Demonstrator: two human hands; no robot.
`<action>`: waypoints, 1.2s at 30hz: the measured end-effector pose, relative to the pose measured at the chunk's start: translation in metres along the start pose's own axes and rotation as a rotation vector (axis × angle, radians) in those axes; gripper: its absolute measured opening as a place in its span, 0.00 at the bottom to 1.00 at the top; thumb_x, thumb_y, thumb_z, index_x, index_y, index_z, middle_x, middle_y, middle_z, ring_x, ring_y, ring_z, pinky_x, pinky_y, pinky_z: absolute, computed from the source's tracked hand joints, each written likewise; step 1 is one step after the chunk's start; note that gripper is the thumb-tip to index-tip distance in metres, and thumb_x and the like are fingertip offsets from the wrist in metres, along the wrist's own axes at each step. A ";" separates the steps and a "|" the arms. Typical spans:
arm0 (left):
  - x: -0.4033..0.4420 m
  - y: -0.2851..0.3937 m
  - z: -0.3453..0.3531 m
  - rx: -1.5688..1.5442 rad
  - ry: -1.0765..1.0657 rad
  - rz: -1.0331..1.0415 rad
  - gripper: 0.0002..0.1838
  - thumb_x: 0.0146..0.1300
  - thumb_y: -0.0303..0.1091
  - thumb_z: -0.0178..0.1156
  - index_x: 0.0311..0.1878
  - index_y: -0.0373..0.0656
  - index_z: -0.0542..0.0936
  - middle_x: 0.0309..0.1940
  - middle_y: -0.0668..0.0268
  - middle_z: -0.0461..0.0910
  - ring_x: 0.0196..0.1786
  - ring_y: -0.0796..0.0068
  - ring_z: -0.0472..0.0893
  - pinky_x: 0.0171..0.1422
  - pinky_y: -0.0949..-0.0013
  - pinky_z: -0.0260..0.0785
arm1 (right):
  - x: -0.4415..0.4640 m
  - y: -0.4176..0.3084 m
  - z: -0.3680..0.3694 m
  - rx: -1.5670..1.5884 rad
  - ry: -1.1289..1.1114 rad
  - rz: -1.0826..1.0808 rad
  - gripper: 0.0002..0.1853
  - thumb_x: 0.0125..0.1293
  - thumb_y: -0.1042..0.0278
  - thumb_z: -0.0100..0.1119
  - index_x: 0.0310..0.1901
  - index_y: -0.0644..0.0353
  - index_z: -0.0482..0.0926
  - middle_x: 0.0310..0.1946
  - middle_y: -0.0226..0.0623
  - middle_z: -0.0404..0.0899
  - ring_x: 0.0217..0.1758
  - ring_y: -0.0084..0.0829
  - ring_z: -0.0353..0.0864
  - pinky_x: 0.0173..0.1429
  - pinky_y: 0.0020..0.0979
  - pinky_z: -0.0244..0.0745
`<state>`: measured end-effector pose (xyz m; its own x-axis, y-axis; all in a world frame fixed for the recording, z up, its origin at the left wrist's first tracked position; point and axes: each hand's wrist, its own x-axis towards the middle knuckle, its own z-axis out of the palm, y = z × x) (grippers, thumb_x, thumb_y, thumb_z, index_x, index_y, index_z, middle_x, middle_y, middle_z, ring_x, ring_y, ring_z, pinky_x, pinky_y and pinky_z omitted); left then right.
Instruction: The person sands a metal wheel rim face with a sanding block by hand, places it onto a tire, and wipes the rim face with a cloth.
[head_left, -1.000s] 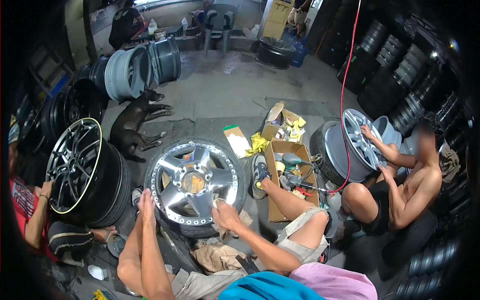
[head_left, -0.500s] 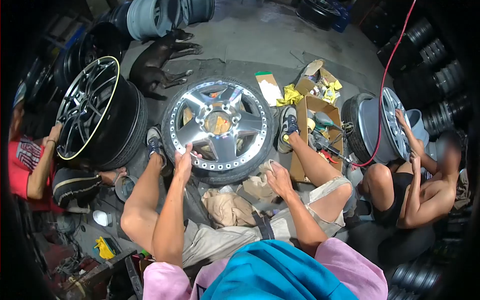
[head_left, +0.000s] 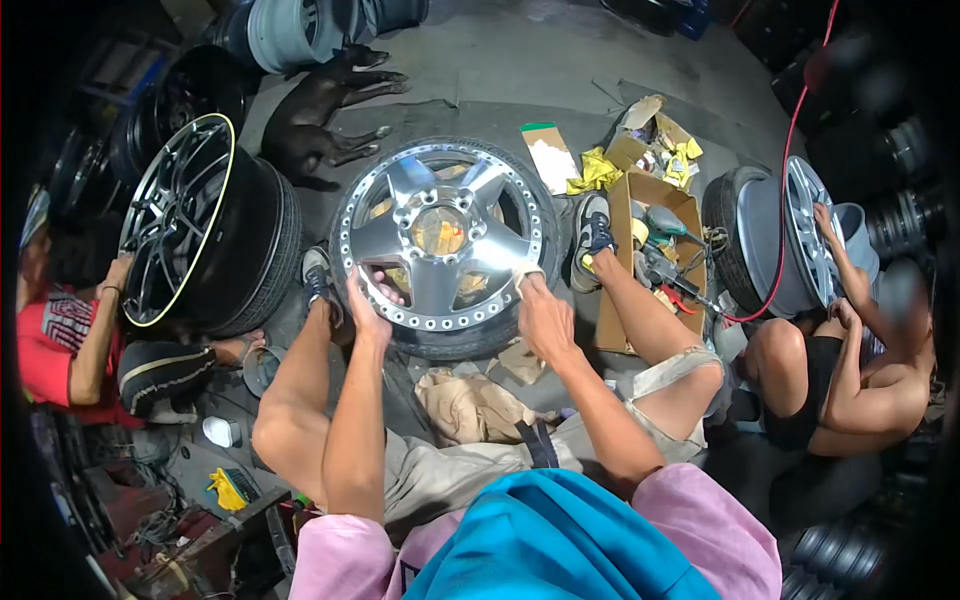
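Note:
A polished silver alloy wheel rim with wide spokes lies face up on a black tyre between my legs. My left hand is closed round the near left part of the rim, its fingertips showing through a gap between spokes. In my right hand is a small beige cloth, pressed against the lower right edge of the rim. A crumpled beige cloth lies on the floor just below the wheel.
A cardboard box of tools stands to the right. A black dog lies beyond the wheel. One person at each side holds a wheel: a dark one at left, a grey one at right. A red hose hangs there.
My right hand has moved up and left, bringing the cloth onto the rim. My left hand has shifted its hold, its fingers now reaching through the gap between spokes.

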<state>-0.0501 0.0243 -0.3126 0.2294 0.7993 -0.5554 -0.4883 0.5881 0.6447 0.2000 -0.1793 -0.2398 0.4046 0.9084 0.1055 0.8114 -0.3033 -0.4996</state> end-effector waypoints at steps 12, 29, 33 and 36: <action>-0.006 -0.005 0.004 -0.060 -0.027 0.036 0.40 0.69 0.81 0.47 0.38 0.47 0.75 0.17 0.67 0.68 0.20 0.65 0.70 0.31 0.57 0.68 | 0.008 0.002 0.013 -0.048 0.077 0.000 0.11 0.69 0.76 0.54 0.50 0.62 0.81 0.51 0.47 0.84 0.39 0.61 0.87 0.45 0.58 0.83; -0.161 0.161 0.038 1.480 -0.211 0.265 0.30 0.81 0.59 0.56 0.51 0.34 0.86 0.35 0.62 0.86 0.37 0.73 0.82 0.45 0.67 0.75 | -0.068 0.081 -0.040 0.256 0.012 0.108 0.19 0.71 0.61 0.62 0.58 0.62 0.80 0.56 0.56 0.79 0.62 0.61 0.80 0.64 0.54 0.76; -0.160 0.186 -0.002 1.493 -0.188 0.436 0.27 0.81 0.54 0.57 0.50 0.34 0.86 0.34 0.61 0.86 0.36 0.72 0.81 0.46 0.66 0.75 | -0.123 0.025 -0.040 0.290 -0.166 0.084 0.36 0.64 0.53 0.74 0.68 0.64 0.74 0.67 0.59 0.72 0.67 0.62 0.78 0.71 0.50 0.75; -0.176 0.175 -0.012 1.529 -0.250 0.373 0.26 0.75 0.52 0.64 0.48 0.32 0.87 0.34 0.55 0.89 0.39 0.63 0.88 0.49 0.62 0.79 | -0.149 -0.014 -0.028 0.181 -0.278 -0.002 0.39 0.58 0.61 0.77 0.69 0.65 0.70 0.70 0.61 0.67 0.66 0.64 0.78 0.69 0.53 0.77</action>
<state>-0.1859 -0.0149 -0.1077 0.4969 0.8293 -0.2556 0.6859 -0.1949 0.7011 0.1402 -0.3184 -0.2246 0.2516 0.9604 -0.1198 0.7140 -0.2678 -0.6469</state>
